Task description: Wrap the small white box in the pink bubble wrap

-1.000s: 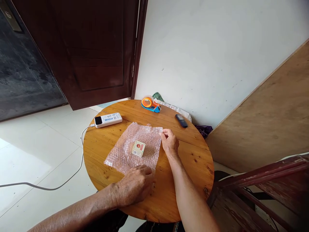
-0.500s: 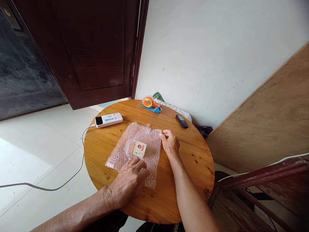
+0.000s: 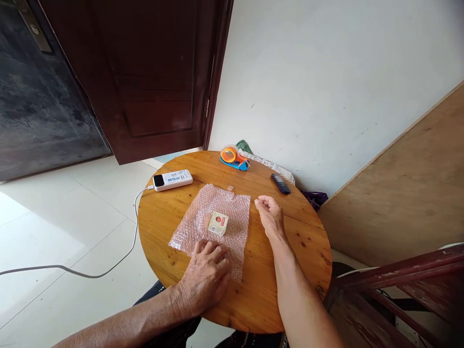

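Item 1: bubble wrap (image 3: 237, 208), one sheet, clear with a pinkish cast, bubbles visible throughout. You have it spread open on the table (image 3: 275, 295), roughly four-sided, slightly rumpled, one corner pointing to your left; a small strip juts from the far edge. Part of the side nearest you is hidden.

Item 2: small carton (image 3: 218, 223), one, cream-coloured, apparently closed. It rests on the sheet near the middle, turned slightly askew to you. Upper face: round red emblem beside a red block. Side facing you: barcode-like panel, lettering too small to read.
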{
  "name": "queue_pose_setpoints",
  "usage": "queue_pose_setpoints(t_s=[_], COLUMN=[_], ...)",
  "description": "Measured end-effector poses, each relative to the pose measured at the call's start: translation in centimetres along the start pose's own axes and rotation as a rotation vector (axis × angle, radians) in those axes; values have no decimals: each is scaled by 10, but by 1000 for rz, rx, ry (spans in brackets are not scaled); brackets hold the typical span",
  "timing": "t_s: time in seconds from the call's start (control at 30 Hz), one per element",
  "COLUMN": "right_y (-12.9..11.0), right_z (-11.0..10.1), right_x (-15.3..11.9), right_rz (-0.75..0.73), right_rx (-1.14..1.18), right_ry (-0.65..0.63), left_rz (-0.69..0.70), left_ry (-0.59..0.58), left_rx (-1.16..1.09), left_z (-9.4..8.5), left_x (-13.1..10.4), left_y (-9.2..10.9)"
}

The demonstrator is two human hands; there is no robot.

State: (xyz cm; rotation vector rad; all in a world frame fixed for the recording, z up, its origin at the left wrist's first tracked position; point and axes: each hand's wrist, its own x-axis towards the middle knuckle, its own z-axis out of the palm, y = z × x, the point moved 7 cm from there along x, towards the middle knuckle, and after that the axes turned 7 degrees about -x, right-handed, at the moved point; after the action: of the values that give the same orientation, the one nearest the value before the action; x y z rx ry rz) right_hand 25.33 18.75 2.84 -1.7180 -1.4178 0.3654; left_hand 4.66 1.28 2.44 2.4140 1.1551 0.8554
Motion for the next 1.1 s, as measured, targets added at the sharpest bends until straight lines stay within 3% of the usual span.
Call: queue_pose_setpoints(t_s=[0.1,0.17,0.23,0.33,0.43,0.53,0.63,0.73,0.8,0.9,0.93,1.1], right_y=[-38,-74,-100,-111,-99,-73,-29,12,20,-6,-21,-90], right_z=[-10,1,12,26,22,-20,-69,-87,-92,-96,-91,-29], right_x=[-15,-40,-69,-97,-104,-91,-74,-68,-71,-88,-95,-120], right_rz=[-104,-269,-411,-485,-454,-360,-211,-112,-120,-278,-352,-597], right_rx=[58,67,-20,-213,-274,-238,-302,-433,-518,-525,-486,-363], right_ry=[-125,-423,-581,-577,-523,-348,-181,-205,-123,92,105,-258], left_rz=[-7,-10,-8,1,9,9,10,-2,-11,-22,-30,-86], left_ry=[5,7,3,-1,3,7,23,24,13,-2,-6,-104], left_rx=[15,21,28,43,43,33,30,21,17,20,22,16], left_z=[-1,-2,-2,0,0,0,-2,-2,-1,-1,-1,6], left_x=[1,2,2,1,1,1,1,1,0,0,0,2], left_y=[0,0,0,0,-1,0,1,1,-1,-1,0,8])
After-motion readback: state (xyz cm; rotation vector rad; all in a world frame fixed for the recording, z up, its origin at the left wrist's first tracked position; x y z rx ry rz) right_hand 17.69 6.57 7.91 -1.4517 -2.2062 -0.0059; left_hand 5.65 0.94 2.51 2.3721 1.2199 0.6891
